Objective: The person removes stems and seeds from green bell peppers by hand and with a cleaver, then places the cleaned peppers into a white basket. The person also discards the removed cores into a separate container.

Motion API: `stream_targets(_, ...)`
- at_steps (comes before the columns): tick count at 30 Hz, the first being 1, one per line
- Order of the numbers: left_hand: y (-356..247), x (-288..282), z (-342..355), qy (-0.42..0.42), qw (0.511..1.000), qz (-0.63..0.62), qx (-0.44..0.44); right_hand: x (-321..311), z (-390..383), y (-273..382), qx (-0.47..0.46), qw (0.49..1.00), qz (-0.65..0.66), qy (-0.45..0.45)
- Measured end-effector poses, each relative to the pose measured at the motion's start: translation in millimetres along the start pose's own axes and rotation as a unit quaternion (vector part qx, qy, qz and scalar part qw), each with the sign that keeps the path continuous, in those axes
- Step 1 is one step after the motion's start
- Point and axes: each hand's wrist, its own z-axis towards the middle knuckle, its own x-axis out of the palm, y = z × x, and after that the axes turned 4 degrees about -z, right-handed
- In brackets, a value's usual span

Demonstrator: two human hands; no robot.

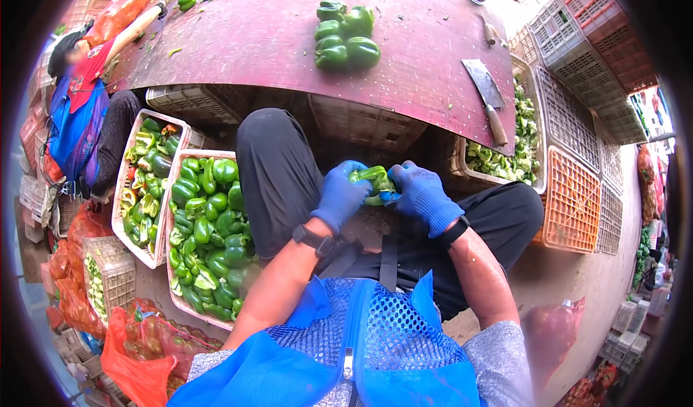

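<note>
Between my knees I hold a green bell pepper (374,179) in both blue-gloved hands. My left hand (342,193) is closed round its left side. My right hand (422,194) grips the other side, with its fingertips bent in toward the pepper's end; what lies under those fingers is hidden. The pepper looks broken or opened, though its inner side is only partly visible. Ahead on the reddish table (253,39) several whole green bell peppers (348,35) sit in a cluster. A cleaver (485,93) with a wooden handle lies near the table's right edge.
At my left stand a crate of whole green peppers (209,234) and a crate of mixed peppers (149,183). Right of the table, a crate holds chopped green pieces (505,151), beside an orange crate (570,201). Another person (86,97) sits at far left. Red mesh sacks (141,356) lie lower left.
</note>
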Motion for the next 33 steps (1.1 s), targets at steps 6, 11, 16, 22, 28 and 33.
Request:
stream_targets(6, -5.9, 3.1, -5.6, -0.012, 0.989, 0.139, 0.049, -1.4, -1.7, -7.7, -0.042, 0.998, 0.007, 0.043)
stream_targets(11, 7.7, 0.8, 1.5, 0.016, 0.998, 0.054, -0.026, 9.0, -1.8, -7.3, -0.084, 0.995, -0.053, -0.011)
stream_targets(16, -4.5, -1.8, -0.1, 0.025, 0.995, -0.024, -0.098, 15.0, -5.1, -6.0, -0.119, 0.985, -0.070, -0.105)
stream_targets(22, -10.3, -0.2, -1.6, 0.043, 0.979, -0.134, -0.144, 12.4, -8.4, -10.9, -0.049, 0.983, 0.103, -0.142)
stream_targets(28, -19.4, 2.6, -6.7, 0.082, 0.965, -0.222, -0.111, 15.5, -8.9, -14.7, 0.053, 0.934, 0.336, -0.110)
stream_targets(33, -19.6, -0.5, -6.9, 0.093, 0.961, -0.219, -0.139, 4.1, -8.4, -12.7, 0.115, 0.827, 0.550, -0.010)
